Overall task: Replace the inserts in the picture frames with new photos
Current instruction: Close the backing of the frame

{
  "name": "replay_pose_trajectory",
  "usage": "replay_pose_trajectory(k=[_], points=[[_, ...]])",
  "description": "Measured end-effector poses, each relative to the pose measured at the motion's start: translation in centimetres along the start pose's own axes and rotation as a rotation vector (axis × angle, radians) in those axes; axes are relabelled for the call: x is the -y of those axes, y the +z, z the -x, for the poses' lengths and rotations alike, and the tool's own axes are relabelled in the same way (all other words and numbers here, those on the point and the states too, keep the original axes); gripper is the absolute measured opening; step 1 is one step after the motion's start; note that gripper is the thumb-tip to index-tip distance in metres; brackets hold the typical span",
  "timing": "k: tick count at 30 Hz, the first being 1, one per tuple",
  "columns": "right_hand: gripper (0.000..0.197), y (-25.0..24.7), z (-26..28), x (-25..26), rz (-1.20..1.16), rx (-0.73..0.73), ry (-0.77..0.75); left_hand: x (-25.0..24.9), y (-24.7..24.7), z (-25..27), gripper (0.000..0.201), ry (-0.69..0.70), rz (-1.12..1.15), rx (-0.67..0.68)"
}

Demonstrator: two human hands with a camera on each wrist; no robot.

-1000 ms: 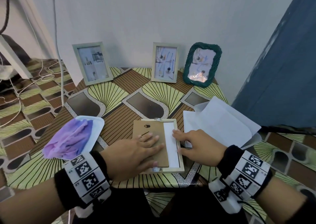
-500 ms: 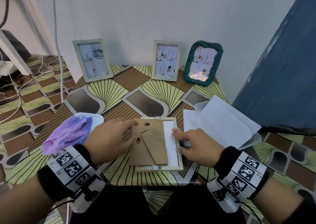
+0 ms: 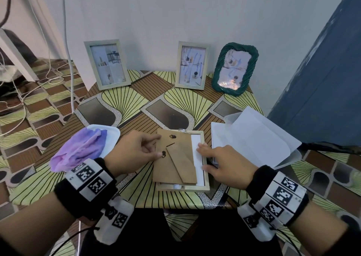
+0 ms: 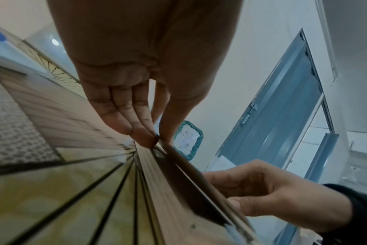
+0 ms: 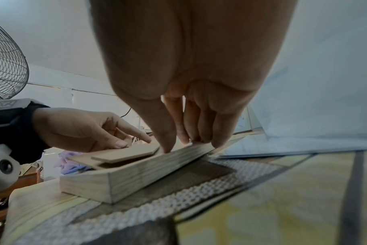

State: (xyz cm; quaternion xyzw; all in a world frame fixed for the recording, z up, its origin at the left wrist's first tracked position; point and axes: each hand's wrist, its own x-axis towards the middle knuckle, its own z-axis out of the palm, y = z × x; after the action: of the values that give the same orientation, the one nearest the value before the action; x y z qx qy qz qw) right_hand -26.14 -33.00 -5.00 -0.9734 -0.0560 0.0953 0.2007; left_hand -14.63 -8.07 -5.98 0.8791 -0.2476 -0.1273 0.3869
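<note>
Midway through reassembly, the left hand (image 3: 136, 152) pinched the backing board (image 3: 173, 158) while the right hand's (image 3: 224, 164) flat fingers steadied the frame (image 3: 205, 185), with seating the board judged next.

A purple cloth (image 3: 78, 150) is seen on a white tray (image 3: 111, 134) at the left of the patterned tablecloth (image 3: 125, 101). Cables (image 3: 23, 95) are strewn on the floor; a fan (image 5: 4, 69) is visible.

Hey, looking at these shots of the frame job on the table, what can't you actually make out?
- Face-down frame, head view: its front lies against the table, unseen.
- White insert: mostly under the cardboard backing; only a blank strip shows.
- Left hand, left wrist view: the pinch on the backing is blurred at the fingertips.
- Standing frames' photos: too small to read.
</note>
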Motion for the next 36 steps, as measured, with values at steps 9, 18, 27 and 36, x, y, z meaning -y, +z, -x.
replay_pose_trajectory(k=[9,18,27,36], points=[[0.047,-0.1,-0.2,0.1,0.02,0.013,-0.013,-1.1,1.1,-0.7,0.042,0.063,-0.172,0.055],[0.043,-0.4,-0.3,0.3,0.023,-0.026,-0.016,-1.7,1.0,-1.0,0.059,0.09,-0.545,0.083],[0.042,-0.5,0.2,1.2,-0.104,-0.13,-0.013,-0.7,0.2,0.0,0.057,0.11,-0.477,0.03],[0.03,-0.2,0.2,1.6,0.068,-0.19,0.187,0.2,0.1,1.8,0.049,0.214,-0.482,0.041]])
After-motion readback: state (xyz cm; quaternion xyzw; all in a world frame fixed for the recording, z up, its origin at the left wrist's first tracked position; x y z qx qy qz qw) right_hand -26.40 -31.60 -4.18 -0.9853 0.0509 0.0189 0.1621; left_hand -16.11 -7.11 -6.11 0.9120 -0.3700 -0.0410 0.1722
